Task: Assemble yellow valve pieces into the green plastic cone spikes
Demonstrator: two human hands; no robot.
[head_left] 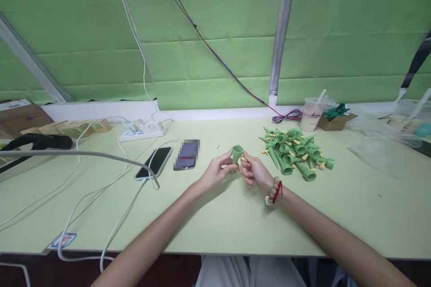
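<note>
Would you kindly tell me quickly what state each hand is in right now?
Left hand: closed, holding a green cone with its wide mouth up.
Right hand: closed, pinching a small yellow piece beside the cone.

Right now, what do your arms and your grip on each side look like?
The left arm is bare in view, with no sleeve or cable. The right arm wears a bracelet of rounded beads beside a red cord. Neither left grip nor right grip has a glove.
</note>
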